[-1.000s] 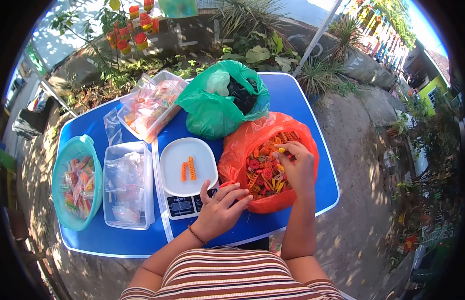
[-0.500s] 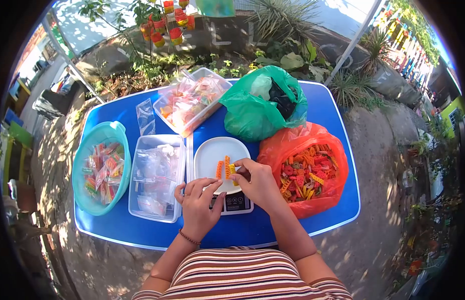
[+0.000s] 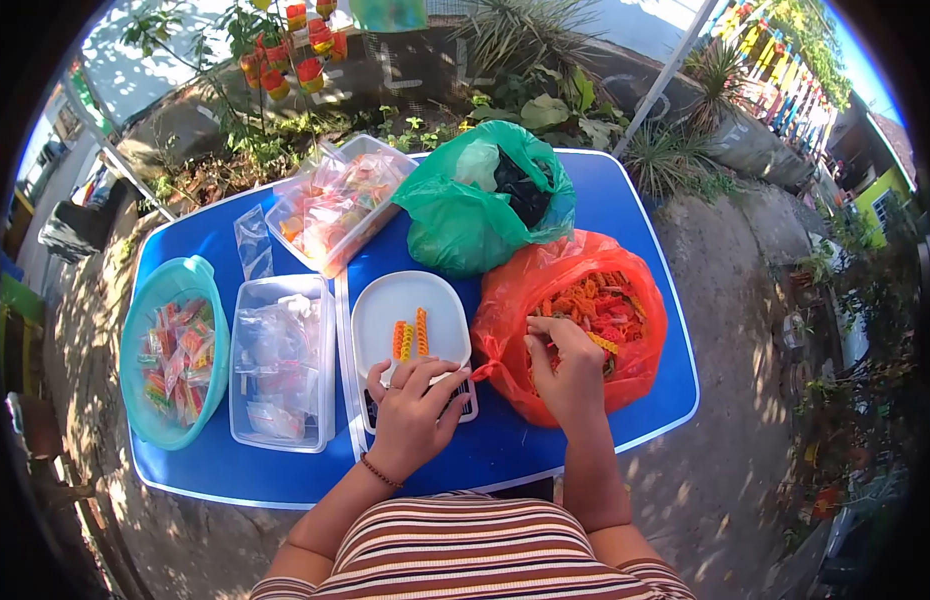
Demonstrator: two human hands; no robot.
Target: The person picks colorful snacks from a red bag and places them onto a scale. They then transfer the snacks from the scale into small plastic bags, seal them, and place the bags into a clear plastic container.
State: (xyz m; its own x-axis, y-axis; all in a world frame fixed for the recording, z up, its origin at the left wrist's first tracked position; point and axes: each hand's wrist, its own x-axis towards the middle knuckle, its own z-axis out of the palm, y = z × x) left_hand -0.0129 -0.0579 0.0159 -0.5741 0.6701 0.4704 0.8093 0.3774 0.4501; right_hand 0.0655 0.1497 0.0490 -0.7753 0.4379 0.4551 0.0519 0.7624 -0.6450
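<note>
My left hand [image 3: 415, 412] lies over the front of a white kitchen scale [image 3: 440, 292], its fingers spread and nothing visible in them. Just beyond the fingertips, an orange spiral snack piece [image 3: 398, 338], a yellow spiral piece [image 3: 407, 343] and a longer yellow-orange one [image 3: 421, 330] lie on the scale's plate. Part of the dark control panel [image 3: 469, 408] shows beside the hand. Over the red plastic bag [image 3: 640, 375], my right hand [image 3: 570, 372] has its thumb and forefinger apart above the red, orange and yellow snack pieces [image 3: 607, 312]. Its other fingers are mostly hidden.
A teal basin [image 3: 217, 375] of filled packets stands at the left. Beside it is a clear tub [image 3: 235, 340] of small plastic bags. Behind are another tub [image 3: 373, 228] with packets, a loose clear bag [image 3: 253, 245] and a green plastic bag [image 3: 450, 240] on the blue table [image 3: 185, 470].
My right hand has left the yellow piece on the scale and moved right, over the red bag. My left hand remains by the scale. The whole view has shifted slightly.
</note>
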